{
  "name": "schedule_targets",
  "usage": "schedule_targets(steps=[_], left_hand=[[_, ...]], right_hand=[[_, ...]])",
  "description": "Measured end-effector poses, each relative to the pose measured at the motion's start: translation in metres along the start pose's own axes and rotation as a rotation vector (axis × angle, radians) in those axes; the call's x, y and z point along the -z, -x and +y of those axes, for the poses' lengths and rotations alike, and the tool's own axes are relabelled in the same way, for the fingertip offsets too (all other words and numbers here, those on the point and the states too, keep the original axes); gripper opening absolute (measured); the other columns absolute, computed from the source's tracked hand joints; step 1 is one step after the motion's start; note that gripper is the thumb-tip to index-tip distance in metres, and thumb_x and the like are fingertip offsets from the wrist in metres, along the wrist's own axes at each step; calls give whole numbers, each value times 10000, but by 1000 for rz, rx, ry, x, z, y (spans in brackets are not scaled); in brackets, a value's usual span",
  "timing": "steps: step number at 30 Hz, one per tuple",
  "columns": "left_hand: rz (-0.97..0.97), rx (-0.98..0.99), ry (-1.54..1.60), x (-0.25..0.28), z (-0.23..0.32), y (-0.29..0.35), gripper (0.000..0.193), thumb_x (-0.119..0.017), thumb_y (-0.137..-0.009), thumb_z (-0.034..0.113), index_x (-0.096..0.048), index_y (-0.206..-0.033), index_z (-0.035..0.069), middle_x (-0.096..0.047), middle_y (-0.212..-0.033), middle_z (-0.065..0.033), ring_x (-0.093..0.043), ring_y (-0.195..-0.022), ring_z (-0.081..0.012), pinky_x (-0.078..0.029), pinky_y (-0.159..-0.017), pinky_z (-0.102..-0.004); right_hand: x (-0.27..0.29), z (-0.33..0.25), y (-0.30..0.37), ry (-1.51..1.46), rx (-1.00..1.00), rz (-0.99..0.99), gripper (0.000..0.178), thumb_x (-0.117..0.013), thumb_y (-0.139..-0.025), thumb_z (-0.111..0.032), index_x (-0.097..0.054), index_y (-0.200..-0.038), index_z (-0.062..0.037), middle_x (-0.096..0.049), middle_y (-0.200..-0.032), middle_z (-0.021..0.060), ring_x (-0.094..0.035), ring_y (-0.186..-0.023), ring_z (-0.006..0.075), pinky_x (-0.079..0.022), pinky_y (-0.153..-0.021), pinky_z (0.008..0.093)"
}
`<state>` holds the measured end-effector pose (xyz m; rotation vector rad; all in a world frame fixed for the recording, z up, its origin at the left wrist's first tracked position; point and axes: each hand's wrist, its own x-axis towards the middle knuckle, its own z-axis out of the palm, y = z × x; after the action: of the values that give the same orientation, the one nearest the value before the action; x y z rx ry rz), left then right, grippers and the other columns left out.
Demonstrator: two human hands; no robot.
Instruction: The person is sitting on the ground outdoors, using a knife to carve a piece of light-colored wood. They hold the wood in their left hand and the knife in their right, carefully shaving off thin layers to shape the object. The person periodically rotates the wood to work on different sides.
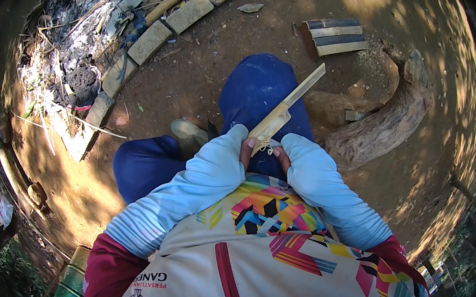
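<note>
A pale piece of bamboo or wood (271, 123) slants up and away over my blue-trousered knee (260, 83). Its near part is broad, and a narrow flat strip runs from it to the far tip. My left hand (246, 151) is closed on the near end, mostly covered by a light blue sleeve. Thin curly shavings (262, 145) hang at that end, between my hands. My right hand (282, 158) is closed just right of the shavings, close to my body. What it grips is hidden by the fingers and sleeve.
A curved log (390, 128) lies on the ground at the right. Beyond it sits a small block of bamboo slats (336, 37). A row of bricks (150, 42) edges an ash heap (82, 19) at the far left. My other bent knee (145, 164) is at the left.
</note>
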<state>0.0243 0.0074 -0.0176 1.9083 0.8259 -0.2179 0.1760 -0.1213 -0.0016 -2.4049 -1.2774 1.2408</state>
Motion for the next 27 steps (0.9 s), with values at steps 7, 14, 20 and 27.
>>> schedule_targets(steps=[7,14,20,27], left_hand=[[37,-16,54,-4,-6,1,314,-438,-1033,287,-545,-998,-6,-559,-743,-232,-545,-662,-429,-458,-649,-424],[-41,105,100,-1,-4,1,411,-440,-1034,336,-567,-1135,-41,-634,-821,-207,-623,-705,-273,-488,-707,-385],[-5,94,86,-5,-7,2,522,-457,-1027,355,-523,-1276,-99,-674,-938,-227,-665,-783,-245,-513,-784,-339],[0,69,81,-7,-7,2,470,-448,-1032,329,-548,-1227,-86,-654,-838,-198,-640,-726,-243,-501,-726,-337]], right_hand=[[4,8,-4,-53,-37,199,198,-550,-979,-196,-538,-868,-33,-555,-760,213,-557,-718,411,-440,-650,464],[1,10,-8,-40,-22,209,195,-547,-981,-186,-548,-867,-28,-545,-737,213,-549,-699,405,-438,-652,457],[8,-6,-1,-2,-20,148,205,-560,-970,-222,-556,-882,-37,-575,-779,220,-572,-755,426,-449,-685,470],[5,-9,4,-7,14,59,211,-555,-966,-233,-561,-904,-31,-596,-817,223,-585,-804,433,-458,-720,486]])
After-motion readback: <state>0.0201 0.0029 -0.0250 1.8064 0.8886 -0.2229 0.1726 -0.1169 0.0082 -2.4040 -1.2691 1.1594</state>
